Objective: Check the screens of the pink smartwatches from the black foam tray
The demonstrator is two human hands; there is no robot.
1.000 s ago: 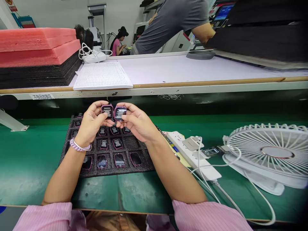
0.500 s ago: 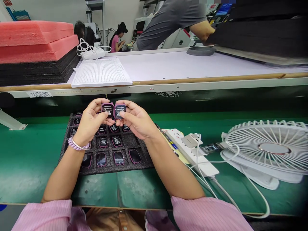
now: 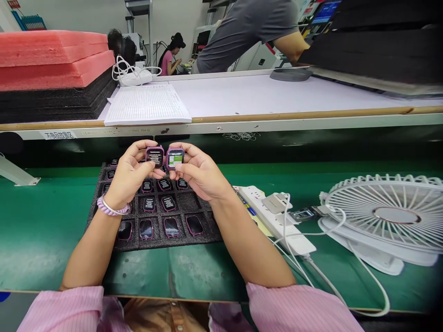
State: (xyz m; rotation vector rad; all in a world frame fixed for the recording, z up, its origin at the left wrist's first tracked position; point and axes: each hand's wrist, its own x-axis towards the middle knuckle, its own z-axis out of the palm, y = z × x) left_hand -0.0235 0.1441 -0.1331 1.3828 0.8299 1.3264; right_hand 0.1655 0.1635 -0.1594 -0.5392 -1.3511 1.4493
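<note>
Side by side above the foam tray, my two hands each hold a purple-framed smartwatch without a strap. My left hand (image 3: 133, 168) is closed on one smartwatch (image 3: 154, 155), whose dark screen carries lines of white text; the thumb rests at its lower edge. My right hand (image 3: 199, 170) grips the other smartwatch (image 3: 175, 156), with a green and white pattern lit on its screen and the thumb on the lower part. Beneath them lies a black foam tray (image 3: 138, 244) with smartwatches in its compartments, some showing text; the front row's screens are dark.
On the green bench (image 3: 44, 230), a white power strip (image 3: 277, 219) with cables and a white fan (image 3: 391, 216) stand to the right. A raised shelf holds printed sheets (image 3: 147, 103), pink foam (image 3: 51, 60) and black foam. Other people work beyond it.
The right smartwatch's screen has gone from white text to a green and white pattern. That watch has shifted slightly right, widening the gap between the two.
</note>
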